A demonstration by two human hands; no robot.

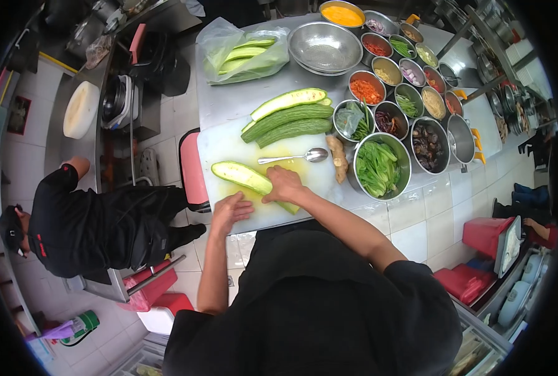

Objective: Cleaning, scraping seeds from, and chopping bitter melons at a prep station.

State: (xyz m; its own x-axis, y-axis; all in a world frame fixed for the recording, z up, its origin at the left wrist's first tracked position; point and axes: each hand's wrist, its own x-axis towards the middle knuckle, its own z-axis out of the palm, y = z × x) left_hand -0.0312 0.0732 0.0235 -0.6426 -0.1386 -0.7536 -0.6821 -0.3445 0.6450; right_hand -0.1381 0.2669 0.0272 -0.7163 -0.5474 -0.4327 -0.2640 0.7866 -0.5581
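Note:
My right hand (283,185) grips a halved, long green gourd (236,173) that lies cut face up on a white cutting board (218,142). The gourd's middle is hidden under that hand. Beside the gourd's near edge, my left hand (232,212) is low over the board, fingers apart and holding nothing. A metal spoon (290,156) lies just beyond the gourd, amid yellowish wet patches. Farther back on the board are more gourd halves: some skin up (288,120), one cut face up (289,102) with reddish seed traces. A piece of ginger root (338,159) lies at the board's right edge.
A clear plastic bag (213,61) of gourd pieces and a metal colander (326,47) stand at the back. Several metal containers fill the right side, including one of leafy greens (377,168). A co-worker (96,225) in black stands left, near a pink-seated chair (192,164).

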